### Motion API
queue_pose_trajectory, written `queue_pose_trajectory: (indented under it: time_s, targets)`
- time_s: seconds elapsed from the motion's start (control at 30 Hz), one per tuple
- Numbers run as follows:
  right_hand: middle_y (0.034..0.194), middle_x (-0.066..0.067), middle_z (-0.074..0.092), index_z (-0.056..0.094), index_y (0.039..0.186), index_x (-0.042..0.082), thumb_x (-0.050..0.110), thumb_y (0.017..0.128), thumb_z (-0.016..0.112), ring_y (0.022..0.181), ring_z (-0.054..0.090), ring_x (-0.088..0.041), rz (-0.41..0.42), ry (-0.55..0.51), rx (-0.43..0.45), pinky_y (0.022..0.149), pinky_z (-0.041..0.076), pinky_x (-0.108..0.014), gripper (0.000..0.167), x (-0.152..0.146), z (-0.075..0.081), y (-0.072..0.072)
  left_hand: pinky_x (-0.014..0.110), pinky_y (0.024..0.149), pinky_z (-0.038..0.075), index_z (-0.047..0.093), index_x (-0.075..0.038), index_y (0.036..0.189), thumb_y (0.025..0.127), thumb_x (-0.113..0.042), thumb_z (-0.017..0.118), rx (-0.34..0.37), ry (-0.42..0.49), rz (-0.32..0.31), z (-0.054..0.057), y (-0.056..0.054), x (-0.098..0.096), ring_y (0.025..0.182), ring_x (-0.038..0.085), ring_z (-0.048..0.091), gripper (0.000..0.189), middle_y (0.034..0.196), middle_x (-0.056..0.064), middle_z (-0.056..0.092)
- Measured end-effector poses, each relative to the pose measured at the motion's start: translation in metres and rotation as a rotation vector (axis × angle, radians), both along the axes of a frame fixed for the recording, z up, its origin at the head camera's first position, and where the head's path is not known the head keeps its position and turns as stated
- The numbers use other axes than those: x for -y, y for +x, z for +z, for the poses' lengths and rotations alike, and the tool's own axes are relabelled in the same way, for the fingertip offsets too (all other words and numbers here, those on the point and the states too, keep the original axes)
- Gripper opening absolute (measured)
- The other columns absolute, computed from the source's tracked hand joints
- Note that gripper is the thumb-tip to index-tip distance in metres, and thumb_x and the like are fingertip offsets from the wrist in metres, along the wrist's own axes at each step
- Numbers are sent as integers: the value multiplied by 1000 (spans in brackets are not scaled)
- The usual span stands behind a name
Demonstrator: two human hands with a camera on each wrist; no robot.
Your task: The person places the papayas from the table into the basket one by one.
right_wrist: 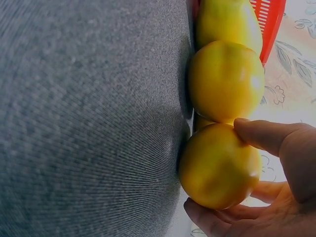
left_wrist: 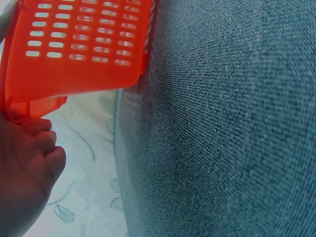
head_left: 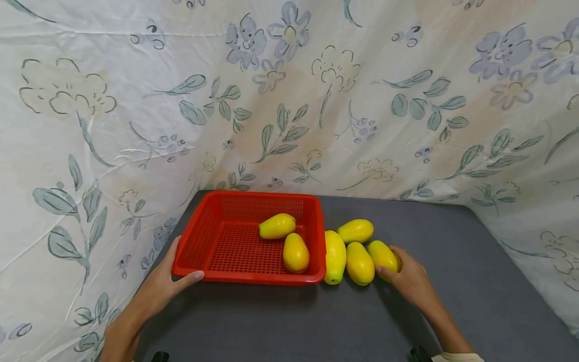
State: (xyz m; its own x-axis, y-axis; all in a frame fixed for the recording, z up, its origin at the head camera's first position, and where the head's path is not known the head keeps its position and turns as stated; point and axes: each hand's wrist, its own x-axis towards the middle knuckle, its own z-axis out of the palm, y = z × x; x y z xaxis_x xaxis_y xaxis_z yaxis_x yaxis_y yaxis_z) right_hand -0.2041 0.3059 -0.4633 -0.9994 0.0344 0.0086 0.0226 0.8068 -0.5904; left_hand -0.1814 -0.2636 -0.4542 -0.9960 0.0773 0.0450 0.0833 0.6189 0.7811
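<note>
My right hand (head_left: 409, 281) on a mango, my left hand (head_left: 164, 284) on the red basket (head_left: 253, 275)

My right fingers and thumb curl round the rightmost mango (head_left: 382, 256), which lies on the grey table (head_left: 452, 311) at the end of a row of four just right of the basket; my left hand grips the basket's near left corner, thumb along the rim, well apart from the right. Two more mangoes (head_left: 296, 253) lie inside the basket

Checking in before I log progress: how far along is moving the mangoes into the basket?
Two yellow mangoes already lie in the red plastic mesh basket. The right hand grips the rightmost mango on the grey table; the left hand holds the basket's corner. Three more mangoes wait beside it.
</note>
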Motion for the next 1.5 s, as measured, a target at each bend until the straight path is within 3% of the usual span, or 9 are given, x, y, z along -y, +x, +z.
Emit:
queue_pose_trajectory:
  time_s: [0.47,0.67,1.0,1.3,1.5]
  targets:
    - [150,-37,49,36,159,-7,53,98,72,114,60,-42,-64,-19,-33,82,52,-49,92,1,2,2,78,109,39,-5,-19,172,96,-49,73,0,-5,1,0,0,3,138,39,48,113,162,20,40]
    - [145,-34,54,39,158,-4,52,98,74,107,62,-38,-82,-32,-89,76,50,-42,89,4,4,5,77,109,40,-5,-19,172,95,-50,74,1,-5,-1,0,0,2,139,38,47,114,164,20,39]
    - [145,-30,55,41,159,-1,47,100,72,104,62,-38,-90,-86,-201,74,51,-38,82,7,11,8,77,107,43,-3,-20,172,95,-53,73,-16,-6,-5,-3,-1,3,134,37,52,113,158,18,46]
    - [147,-28,55,43,159,2,47,101,71,106,63,-37,-89,-116,-243,75,53,-38,79,16,19,14,76,106,44,-1,-21,172,94,-52,74,-25,-2,-10,-4,-2,4,134,36,51,113,158,18,46]
    - [148,-26,56,43,160,6,48,101,71,105,63,-34,-83,-129,-257,72,53,-31,78,21,24,17,75,106,45,0,-19,172,94,-52,74,-30,-3,-5,-4,-2,3,133,36,52,112,157,18,47]
